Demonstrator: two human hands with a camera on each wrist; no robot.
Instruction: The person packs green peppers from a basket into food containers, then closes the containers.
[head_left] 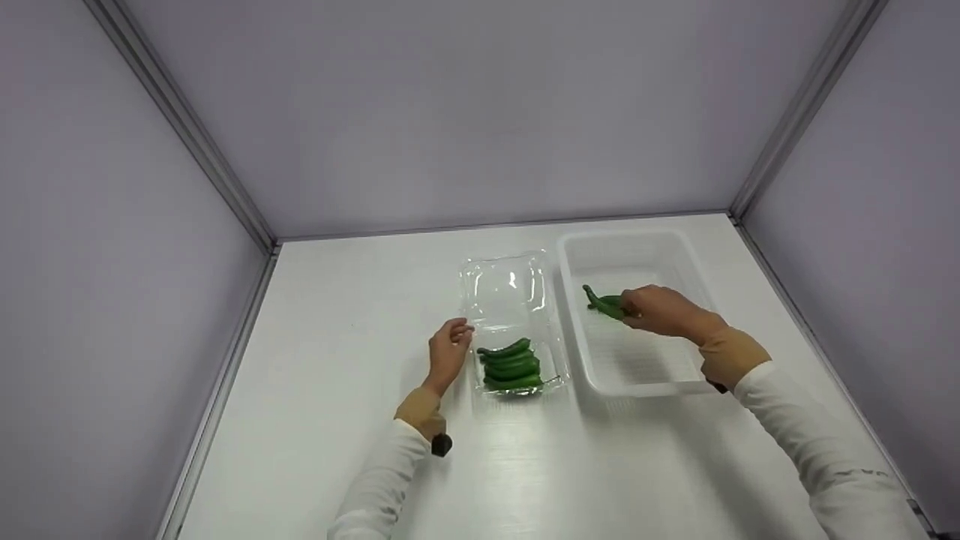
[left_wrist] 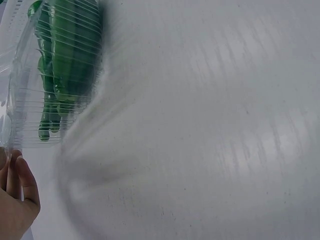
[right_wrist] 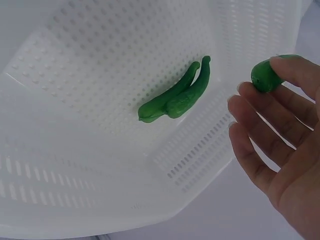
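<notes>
While my left hand (head_left: 448, 351) rests at the left edge of the clear plastic clamshell box (head_left: 511, 330), its fingertips curl onto the rim near the hinge line, pinching the thin plastic there. From the left wrist view I see only a thumb and part of the palm (left_wrist: 15, 200) against the ribbed transparent wall (left_wrist: 30, 105), with the stack of green chilli peppers (left_wrist: 62, 55) showing through it. Those peppers (head_left: 512, 366) lie side by side in the near half of the box, and the open lid half lies flat behind them, towards the back wall.

My right hand (head_left: 660, 310) is over the white perforated plastic basket (head_left: 637, 379), which stands just beside the clamshell box on its right. In the head view the hand covers part of the green peppers inside the basket (head_left: 602, 301), whose stem ends stick out to the left of my knuckles. The right wrist view shows more: two green peppers (right_wrist: 175, 97) lie pressed together on the slotted basket floor, apart from my fingers, while one further green pepper (right_wrist: 265, 76) is held at my fingertips (right_wrist: 295, 67). My other fingers are spread loosely and nearly straight below it, so the grip is light, with only the topmost fingertip visibly bent over the pepper's end; where my thumb sits I cannot tell.

Both sleeves are white, and everything stands on a white tabletop (head_left: 337, 315)
</notes>
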